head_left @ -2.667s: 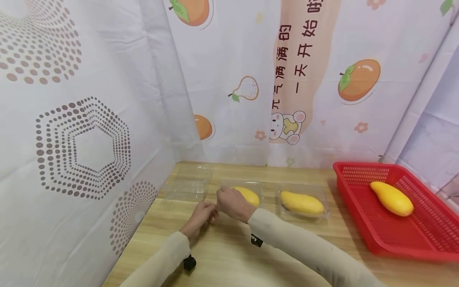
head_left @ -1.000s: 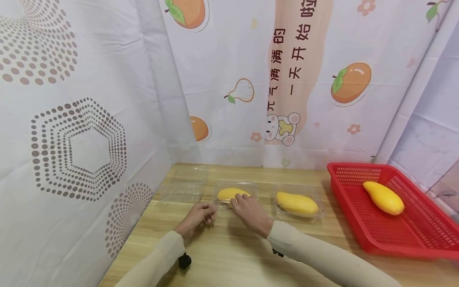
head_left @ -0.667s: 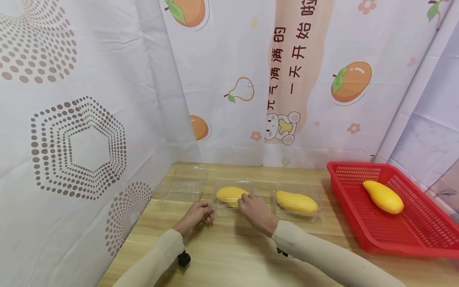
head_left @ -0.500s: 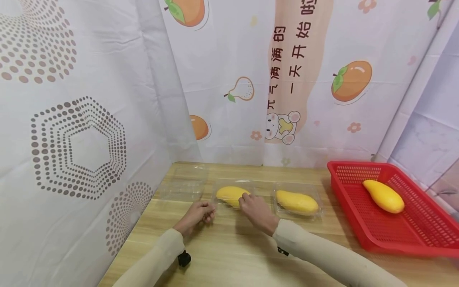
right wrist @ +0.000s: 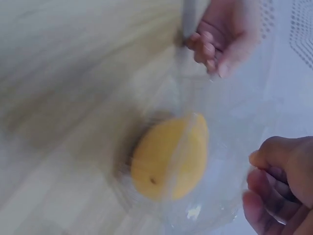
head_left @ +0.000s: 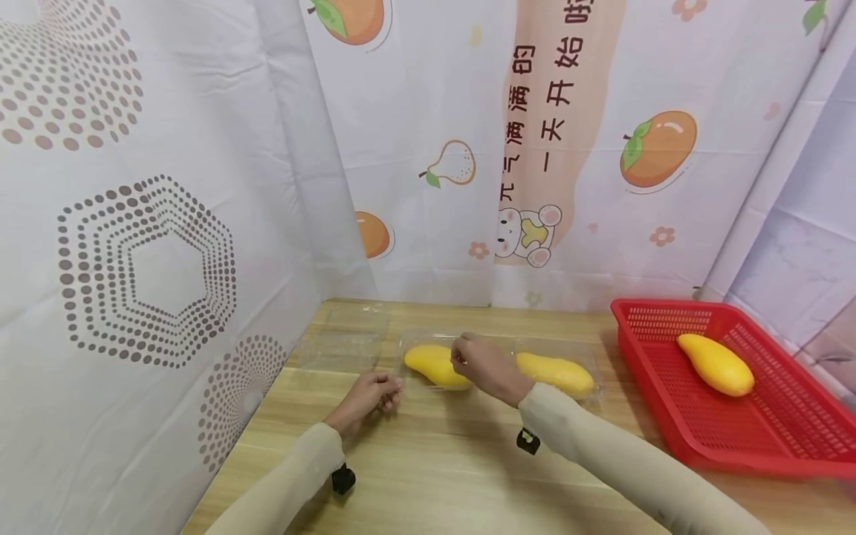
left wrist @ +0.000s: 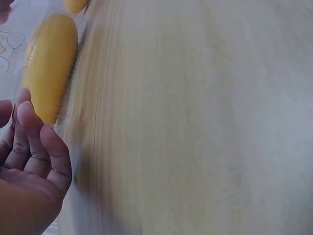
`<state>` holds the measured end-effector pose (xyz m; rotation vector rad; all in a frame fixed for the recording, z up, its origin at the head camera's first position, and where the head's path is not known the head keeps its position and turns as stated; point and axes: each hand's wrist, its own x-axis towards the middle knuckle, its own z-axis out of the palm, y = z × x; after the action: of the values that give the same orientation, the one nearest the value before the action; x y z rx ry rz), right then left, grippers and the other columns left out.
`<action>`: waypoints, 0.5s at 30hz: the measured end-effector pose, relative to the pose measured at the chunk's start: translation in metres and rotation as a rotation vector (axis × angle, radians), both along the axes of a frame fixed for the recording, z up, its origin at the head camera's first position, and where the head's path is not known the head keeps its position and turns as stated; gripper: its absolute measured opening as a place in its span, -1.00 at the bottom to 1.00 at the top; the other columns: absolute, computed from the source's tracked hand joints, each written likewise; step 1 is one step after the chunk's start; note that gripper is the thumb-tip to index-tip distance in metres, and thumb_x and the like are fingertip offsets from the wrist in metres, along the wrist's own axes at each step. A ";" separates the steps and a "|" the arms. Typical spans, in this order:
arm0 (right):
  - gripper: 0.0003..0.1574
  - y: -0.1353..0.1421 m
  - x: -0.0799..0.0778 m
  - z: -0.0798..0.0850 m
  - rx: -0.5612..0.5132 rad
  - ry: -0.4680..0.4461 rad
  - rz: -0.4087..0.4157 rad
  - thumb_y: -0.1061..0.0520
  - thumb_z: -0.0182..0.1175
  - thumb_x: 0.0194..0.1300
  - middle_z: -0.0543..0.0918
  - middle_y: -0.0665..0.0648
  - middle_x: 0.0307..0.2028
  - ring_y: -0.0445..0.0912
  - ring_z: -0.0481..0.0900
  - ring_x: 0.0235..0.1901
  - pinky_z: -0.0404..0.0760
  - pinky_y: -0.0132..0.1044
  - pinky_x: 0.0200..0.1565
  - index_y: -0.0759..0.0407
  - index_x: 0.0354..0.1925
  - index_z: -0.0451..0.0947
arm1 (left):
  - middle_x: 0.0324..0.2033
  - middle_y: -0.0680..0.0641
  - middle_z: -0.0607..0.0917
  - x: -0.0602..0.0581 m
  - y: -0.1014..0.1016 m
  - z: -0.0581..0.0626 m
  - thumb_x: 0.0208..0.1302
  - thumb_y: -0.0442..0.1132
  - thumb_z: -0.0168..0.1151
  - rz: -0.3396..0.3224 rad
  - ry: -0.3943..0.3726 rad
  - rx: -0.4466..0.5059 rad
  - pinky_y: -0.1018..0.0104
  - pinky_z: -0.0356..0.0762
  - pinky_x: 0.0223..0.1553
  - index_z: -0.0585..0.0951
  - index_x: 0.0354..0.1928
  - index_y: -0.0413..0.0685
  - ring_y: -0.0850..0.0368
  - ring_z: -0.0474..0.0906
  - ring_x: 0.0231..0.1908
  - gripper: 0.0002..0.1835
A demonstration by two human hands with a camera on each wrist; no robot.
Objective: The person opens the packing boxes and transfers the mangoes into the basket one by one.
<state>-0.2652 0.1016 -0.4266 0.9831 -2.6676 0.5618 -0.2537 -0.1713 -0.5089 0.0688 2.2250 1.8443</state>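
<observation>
In the head view, a yellow mango [head_left: 435, 364] lies inside a clear plastic clamshell box [head_left: 409, 349] at the middle of the table. My left hand [head_left: 366, 401] is at the near left corner of this box, thumb and fingertips together at its edge; the right wrist view shows them pinching that corner. My right hand [head_left: 490, 368] hovers above the box's right end, covering part of it. In the right wrist view, its thumb and fingers curl loosely with a gap between them, beside the clear plastic. The mango's tip points toward my left hand.
Right of it, a second clear box holds another mango [head_left: 555, 374], partly behind my right wrist. An opened clear box [head_left: 341, 349] stands at the left against the curtain. On the far right, a red plastic basket [head_left: 675, 416] contains one mango [head_left: 715, 364].
My right hand has passed from the box's near left corner along its front edge to the right, then risen over the right end. My left hand has stayed at the left corner.
</observation>
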 end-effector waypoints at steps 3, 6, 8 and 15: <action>-0.90 0.002 -0.006 0.006 -0.012 0.076 -0.017 0.24 0.40 0.28 0.59 -0.02 -0.37 -0.15 0.56 -0.37 0.62 -0.31 -0.29 0.10 -0.35 0.66 | -0.42 -0.15 0.67 0.000 0.000 0.000 0.52 -0.19 0.19 0.007 0.004 -0.005 0.35 0.50 -0.43 0.63 -0.15 -0.40 0.18 0.50 -0.49 -0.70; -0.91 0.005 -0.010 0.009 -0.028 0.148 -0.031 0.19 0.44 0.26 0.61 -0.02 -0.38 -0.15 0.59 -0.37 0.63 -0.31 -0.30 0.08 -0.36 0.69 | -0.42 -0.15 0.68 0.000 0.000 0.000 0.52 -0.18 0.20 0.003 0.012 -0.008 0.34 0.49 -0.43 0.63 -0.16 -0.40 0.18 0.49 -0.50 -0.69; -0.89 0.007 -0.012 0.010 -0.044 0.180 -0.040 0.16 0.47 0.25 0.61 -0.02 -0.38 -0.15 0.59 -0.38 0.62 -0.31 -0.32 0.07 -0.37 0.69 | -0.42 -0.15 0.68 -0.001 -0.001 -0.001 0.52 -0.19 0.20 -0.001 0.012 -0.006 0.34 0.49 -0.43 0.63 -0.16 -0.40 0.18 0.49 -0.50 -0.69; -0.87 0.013 -0.022 0.013 -0.105 0.215 -0.089 0.12 0.49 0.26 0.61 0.00 -0.37 -0.14 0.59 -0.40 0.60 -0.27 -0.37 0.07 -0.34 0.69 | -0.42 -0.15 0.68 -0.001 -0.002 -0.001 0.51 -0.18 0.21 -0.007 0.008 0.020 0.35 0.49 -0.45 0.63 -0.12 -0.41 0.18 0.48 -0.51 -0.68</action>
<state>-0.2871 0.1147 -0.4135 0.8400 -2.4519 0.5382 -0.2543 -0.1734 -0.5100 0.0880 2.2084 1.8664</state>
